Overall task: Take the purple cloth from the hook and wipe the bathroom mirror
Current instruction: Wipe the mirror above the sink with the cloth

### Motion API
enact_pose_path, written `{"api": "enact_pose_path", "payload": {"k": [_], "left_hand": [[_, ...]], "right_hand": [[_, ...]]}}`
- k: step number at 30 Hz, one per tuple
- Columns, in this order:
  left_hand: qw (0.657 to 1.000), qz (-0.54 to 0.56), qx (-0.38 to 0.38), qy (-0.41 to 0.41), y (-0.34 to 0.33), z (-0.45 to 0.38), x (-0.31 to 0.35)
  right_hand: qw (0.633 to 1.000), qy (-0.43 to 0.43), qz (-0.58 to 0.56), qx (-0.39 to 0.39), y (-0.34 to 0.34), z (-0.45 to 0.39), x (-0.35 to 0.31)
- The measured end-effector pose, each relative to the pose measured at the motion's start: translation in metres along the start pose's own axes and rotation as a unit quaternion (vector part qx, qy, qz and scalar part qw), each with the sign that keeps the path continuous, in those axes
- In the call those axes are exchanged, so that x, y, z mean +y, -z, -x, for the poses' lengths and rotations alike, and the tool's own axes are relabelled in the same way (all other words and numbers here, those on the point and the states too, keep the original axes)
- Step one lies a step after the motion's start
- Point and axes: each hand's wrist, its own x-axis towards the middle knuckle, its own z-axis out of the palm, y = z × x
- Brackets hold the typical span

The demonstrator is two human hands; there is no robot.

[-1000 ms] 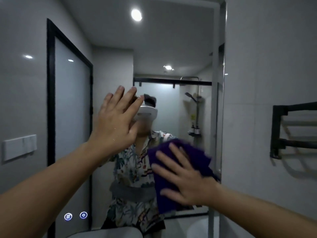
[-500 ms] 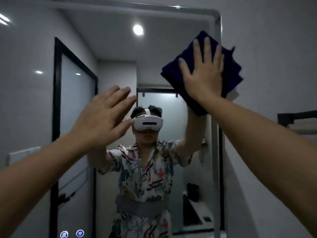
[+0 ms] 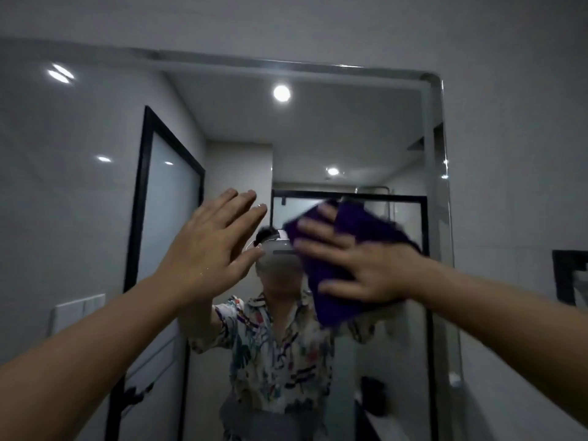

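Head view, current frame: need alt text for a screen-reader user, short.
A person's right hand, fingers spread, presses a purple cloth flat against a bathroom mirror, mid-wipe and motion-blurred. The left hand is raised open-palmed beside it, holding nothing. The mirror reflects the person in a patterned shirt, a dark-framed door and ceiling lights.

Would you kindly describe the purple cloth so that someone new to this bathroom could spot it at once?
Start at the large wall mirror with the rounded silver edge. Just right of its centre, the right hand presses flat, fingers spread, on the purple cloth against the glass. It is the only deep purple thing among grey walls, and the left hand beside it is bare.
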Motion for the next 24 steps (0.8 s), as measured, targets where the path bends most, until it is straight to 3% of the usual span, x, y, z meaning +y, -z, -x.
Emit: {"api": "enact_pose_path", "payload": {"k": [1,3,5,6,8,11,13,21,24], "left_hand": [[1.0,-0.001,0.0,-0.003,0.003,0.004,-0.008],[1.0,-0.006,-0.005,-0.005,0.009,0.015,-0.026],[1.0,-0.012,-0.011,0.001,0.015,0.027,-0.044],[1.0,-0.014,-0.009,0.005,0.017,0.031,-0.05],[1.0,-0.018,-0.009,0.018,0.015,0.034,-0.05],[0.999,0.001,0.006,0.04,0.006,0.023,-0.025],[0.999,0.03,0.019,0.035,-0.001,0.012,0.001],[0.995,0.024,-0.035,-0.092,-0.034,0.005,0.088],[0.994,0.018,-0.044,-0.103,-0.034,0.003,0.092]], "right_hand": [[0.993,-0.101,-0.035,0.056,0.016,-0.023,0.024],[0.918,-0.34,-0.097,0.177,0.045,-0.06,0.065],[0.826,-0.521,-0.05,0.209,0.057,-0.083,0.081],[0.812,-0.547,-0.025,0.202,0.057,-0.091,0.076],[0.848,-0.499,0.005,0.181,0.043,-0.09,0.043],[0.94,-0.319,0.011,0.117,0.006,-0.041,-0.034],[0.968,-0.238,-0.025,0.069,-0.023,0.007,-0.076],[0.995,-0.097,-0.036,-0.012,-0.098,0.175,-0.141],[0.987,-0.147,-0.06,0.028,-0.093,0.169,-0.112]]}}
